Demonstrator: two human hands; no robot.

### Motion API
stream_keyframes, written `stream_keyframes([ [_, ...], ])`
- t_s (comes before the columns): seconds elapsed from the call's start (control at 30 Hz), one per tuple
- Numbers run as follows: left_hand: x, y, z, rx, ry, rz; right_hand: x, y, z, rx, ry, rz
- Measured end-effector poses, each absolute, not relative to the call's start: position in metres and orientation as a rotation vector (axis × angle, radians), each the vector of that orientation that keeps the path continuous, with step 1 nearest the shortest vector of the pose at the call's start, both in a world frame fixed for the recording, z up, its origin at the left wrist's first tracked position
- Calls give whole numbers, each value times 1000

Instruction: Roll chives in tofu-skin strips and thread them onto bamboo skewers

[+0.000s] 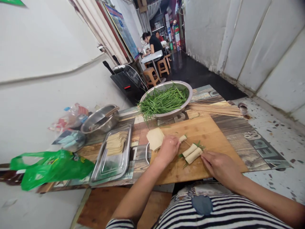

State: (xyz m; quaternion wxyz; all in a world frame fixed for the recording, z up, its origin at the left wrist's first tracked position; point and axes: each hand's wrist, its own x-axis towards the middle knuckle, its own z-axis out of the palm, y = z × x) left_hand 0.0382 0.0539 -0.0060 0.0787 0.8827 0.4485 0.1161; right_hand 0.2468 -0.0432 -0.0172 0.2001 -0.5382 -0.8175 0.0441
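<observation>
On the wooden cutting board [221, 152], my left hand [169, 149] is closed around a small tofu-skin roll [183, 138] with green stalks poking out of its end. A thin bamboo skewer [187, 143] shows between that roll and two more tofu-skin rolls [193, 155] lying side by side, chives sticking out of both ends. My right hand [220, 163] pinches at the near side of these two rolls, in line with the skewer; its fingers hide the skewer's end. Square tofu sheets [155, 138] lie stacked just left of my left hand.
A metal bowl [189, 95] heaped with chives [166, 100] stands behind the board. Bamboo skewers [214, 108] lie right of it. Leftward are a metal tray [95, 173] of tofu sheets [116, 142], a steel basin [111, 122] and a green plastic bag [54, 167]. Two people sit farther back.
</observation>
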Motion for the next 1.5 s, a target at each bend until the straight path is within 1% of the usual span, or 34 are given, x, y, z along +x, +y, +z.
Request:
stream_keyframes([
  [0.17,38,55,-7,2635,1307,343,235,-25,-16,-1538,-2341,174],
  [0.33,36,60,-8,2635,1228,373,228,-10,-21,-1590,-2397,167],
  [0.47,35,60,-4,2620,1153,328,226,-10,-26,-1585,-2371,125],
  [0.83,44,36,-16,2473,1501,501,227,-5,-41,-1511,-2292,37],
  [1.0,69,55,-12,2594,1589,660,261,14,-35,-1389,-2298,-91],
  [1.17,123,92,-8,2663,1713,632,319,65,-30,-1328,-2304,-215],
  [1.27,152,103,-20,2505,1762,566,348,86,-41,-1283,-2347,-188],
  [1.4,173,103,-42,2241,1739,630,372,86,-61,-1331,-2411,-101],
  [1.5,174,95,-41,2220,1683,619,382,81,-60,-1393,-2379,-72],
])
